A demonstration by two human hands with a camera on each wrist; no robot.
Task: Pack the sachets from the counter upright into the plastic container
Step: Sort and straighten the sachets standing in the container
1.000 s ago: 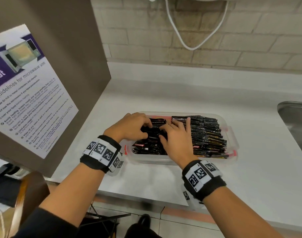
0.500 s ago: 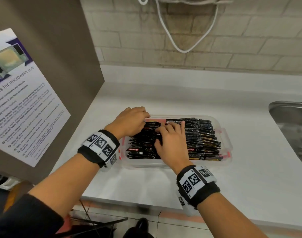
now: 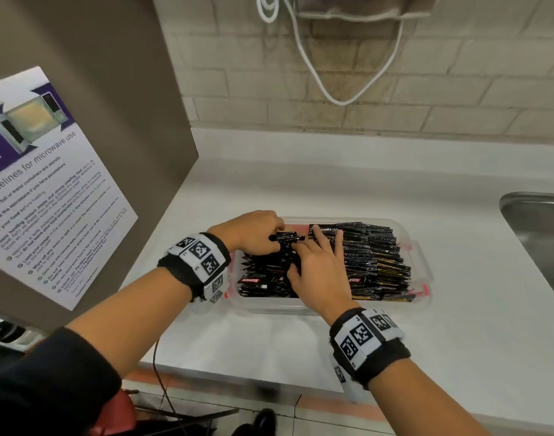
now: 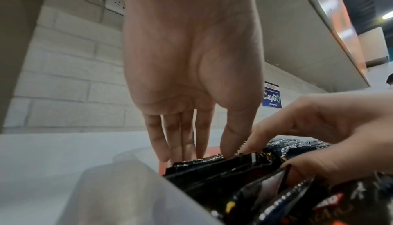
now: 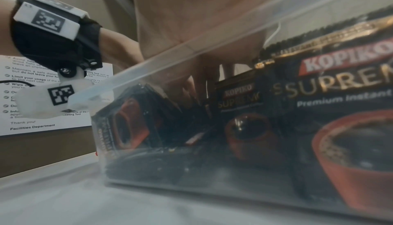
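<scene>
A clear plastic container (image 3: pixel 424 272) sits on the white counter (image 3: pixel 458 341). Black coffee sachets (image 3: pixel 374 256) stand upright in a tight row filling its right part. Several loose sachets (image 3: pixel 263 280) lean in its left part. My left hand (image 3: pixel 275 236) pinches a sachet (image 3: pixel 286 238) by its top edge at the row's left end; in the left wrist view its thumb and fingers (image 4: pixel 176 146) clamp the sachet tops (image 4: pixel 212 164). My right hand (image 3: pixel 315 256) lies with fingers spread on the sachets and presses against the row. Through the container wall (image 5: pixel 191 47) I see the printed sachets (image 5: pixel 340 85).
A brown panel with a microwave guideline poster (image 3: pixel 49 190) stands close on the left. A steel sink (image 3: pixel 540 237) is set in the counter at the right. A white cable (image 3: pixel 332 89) hangs on the brick wall behind. The counter's front edge (image 3: pixel 253 388) is near me.
My left hand has gone from the loose sachets to the far side and now holds one raised at the row's left end. My right hand stays on the sachets.
</scene>
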